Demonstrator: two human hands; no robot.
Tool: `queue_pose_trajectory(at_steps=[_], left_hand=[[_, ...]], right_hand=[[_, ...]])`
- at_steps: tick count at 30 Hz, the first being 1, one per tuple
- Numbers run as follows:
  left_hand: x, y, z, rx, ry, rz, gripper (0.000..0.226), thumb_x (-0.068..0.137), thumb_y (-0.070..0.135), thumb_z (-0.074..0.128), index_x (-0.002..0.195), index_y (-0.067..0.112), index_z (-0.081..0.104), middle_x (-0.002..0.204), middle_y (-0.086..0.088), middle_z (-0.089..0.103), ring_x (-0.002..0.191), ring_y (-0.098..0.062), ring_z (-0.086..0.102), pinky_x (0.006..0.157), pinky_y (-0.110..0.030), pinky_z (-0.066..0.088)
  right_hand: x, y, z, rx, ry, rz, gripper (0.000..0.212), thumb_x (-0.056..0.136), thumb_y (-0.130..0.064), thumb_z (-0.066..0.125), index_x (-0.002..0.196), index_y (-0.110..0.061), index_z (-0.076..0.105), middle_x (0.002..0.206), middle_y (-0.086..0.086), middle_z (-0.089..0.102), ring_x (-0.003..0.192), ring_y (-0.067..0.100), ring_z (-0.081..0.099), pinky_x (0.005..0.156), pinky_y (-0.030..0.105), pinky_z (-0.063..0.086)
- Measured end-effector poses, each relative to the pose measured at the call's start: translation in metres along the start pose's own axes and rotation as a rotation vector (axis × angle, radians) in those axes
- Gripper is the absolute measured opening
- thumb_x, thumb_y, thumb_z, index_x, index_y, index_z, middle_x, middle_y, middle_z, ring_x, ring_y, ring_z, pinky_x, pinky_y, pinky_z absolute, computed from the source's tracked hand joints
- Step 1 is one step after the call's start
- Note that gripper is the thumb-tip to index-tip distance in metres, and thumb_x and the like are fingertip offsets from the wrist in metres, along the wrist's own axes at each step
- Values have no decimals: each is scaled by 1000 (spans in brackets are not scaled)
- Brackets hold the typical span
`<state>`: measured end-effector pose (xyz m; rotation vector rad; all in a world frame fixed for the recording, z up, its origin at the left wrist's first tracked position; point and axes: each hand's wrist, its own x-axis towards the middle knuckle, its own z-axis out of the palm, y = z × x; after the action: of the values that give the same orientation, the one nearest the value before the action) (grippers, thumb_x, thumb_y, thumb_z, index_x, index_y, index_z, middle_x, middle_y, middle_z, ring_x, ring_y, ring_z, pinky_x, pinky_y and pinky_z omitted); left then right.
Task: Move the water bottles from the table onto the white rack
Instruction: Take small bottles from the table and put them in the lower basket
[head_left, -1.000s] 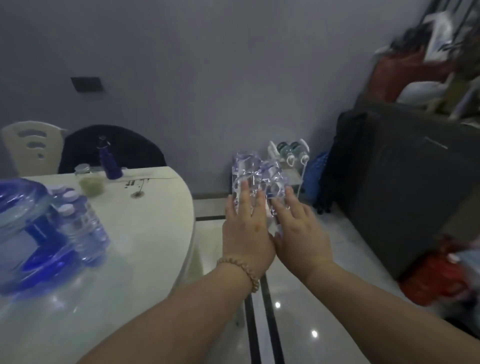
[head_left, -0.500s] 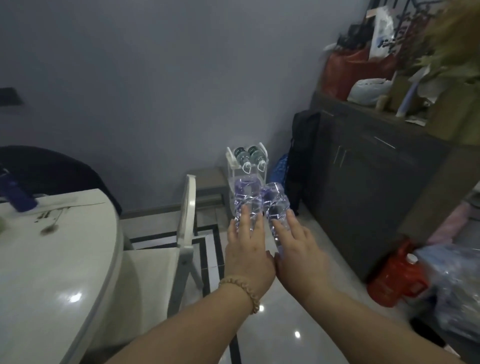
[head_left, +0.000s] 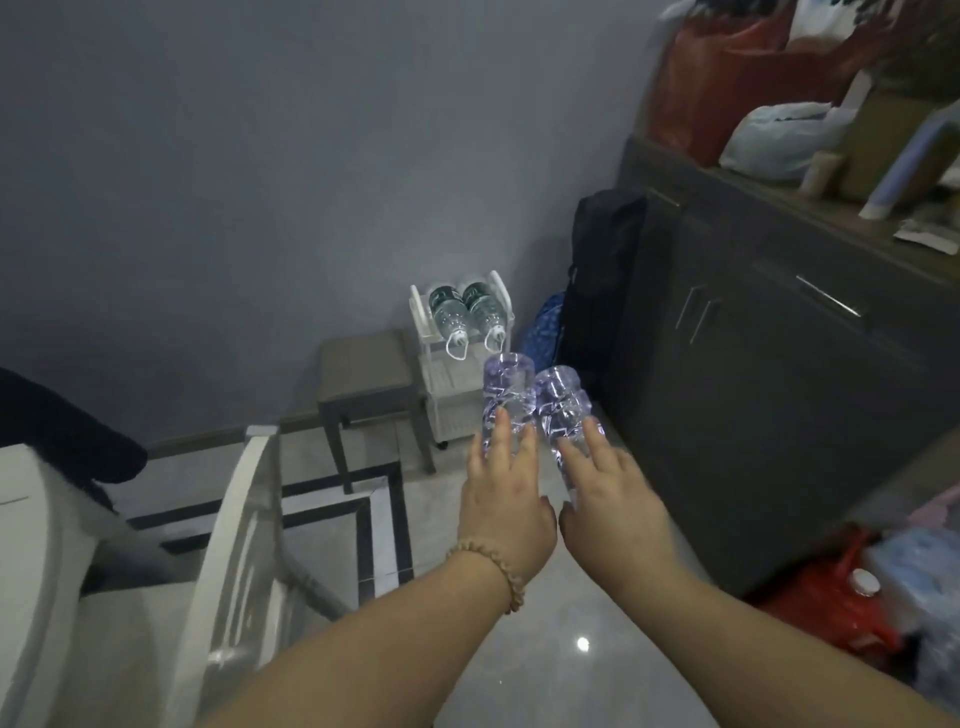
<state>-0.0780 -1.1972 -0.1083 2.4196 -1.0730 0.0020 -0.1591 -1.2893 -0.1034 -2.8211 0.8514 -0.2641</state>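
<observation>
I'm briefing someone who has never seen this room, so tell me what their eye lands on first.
Two clear water bottles, one in the left hand and one in the right hand, are held out side by side at centre frame, bases pointing forward. Just beyond them, against the grey wall, stands the white rack with two bottles lying on its top tier. A dark cabinet piled with bags fills the right side.
</observation>
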Motion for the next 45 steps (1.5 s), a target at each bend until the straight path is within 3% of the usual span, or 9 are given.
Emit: queue_pose_trajectory(at_steps=[5, 13, 21, 26, 32, 37, 45], left_hand=[[83, -7, 36, -65, -29, -110, 76, 88, 27, 58, 148, 23, 12, 156, 3, -15, 142, -27, -6, 117, -40, 12], [176, -30, 101, -59, -15, -358, 79, 89, 27, 57, 149, 23, 6, 155, 5, -19, 142, -24, -7, 114, -33, 4], [243, -122, 165, -74, -152, -557, 84, 88, 30, 58, 148, 27, 1, 154, 9, -21, 142, -22, -9, 116, -36, 11], [282, -196, 211, -114, -264, -541, 84, 89, 31, 55, 147, 32, -6, 149, 16, -30, 142, -21, -14, 114, -37, 10], [346, -272, 289, -81, -308, -422, 88, 88, 24, 55, 147, 31, -11, 151, 9, -29, 142, -25, -14, 114, -37, 12], [405, -324, 385, -47, -248, -326, 82, 87, 19, 53, 149, 25, 0, 155, 2, -23, 143, -27, -11, 116, -39, 11], [517, -381, 498, -96, -80, -266, 78, 84, 23, 58, 148, 17, 15, 158, -9, -4, 143, -35, -2, 116, -46, 11]], right_hand=[[88, 30, 24, -2, -63, -40, 72, 85, -29, 58, 145, -35, 19, 158, -8, 2, 134, 22, 26, 89, 32, 46], [222, 61, 78, -25, -221, -236, 78, 84, -31, 61, 146, -31, 14, 159, -4, -2, 131, 24, 28, 87, 33, 49], [312, 52, 177, 7, -406, -303, 72, 82, -19, 55, 144, -32, 21, 158, -4, 5, 132, 23, 28, 83, 30, 50], [357, 34, 250, 20, -439, -210, 72, 84, -26, 55, 145, -36, 17, 158, -6, 0, 135, 20, 24, 88, 28, 48], [426, 48, 356, -9, -425, -143, 72, 87, -27, 52, 147, -36, 13, 158, -7, -4, 137, 19, 19, 94, 30, 46], [494, 87, 454, -20, -337, -124, 71, 87, -26, 55, 147, -35, 19, 159, -3, 4, 138, 21, 22, 92, 30, 47], [599, 135, 566, 94, -125, -134, 67, 80, -20, 66, 141, -25, 38, 156, 3, 18, 134, 29, 28, 88, 46, 49]])
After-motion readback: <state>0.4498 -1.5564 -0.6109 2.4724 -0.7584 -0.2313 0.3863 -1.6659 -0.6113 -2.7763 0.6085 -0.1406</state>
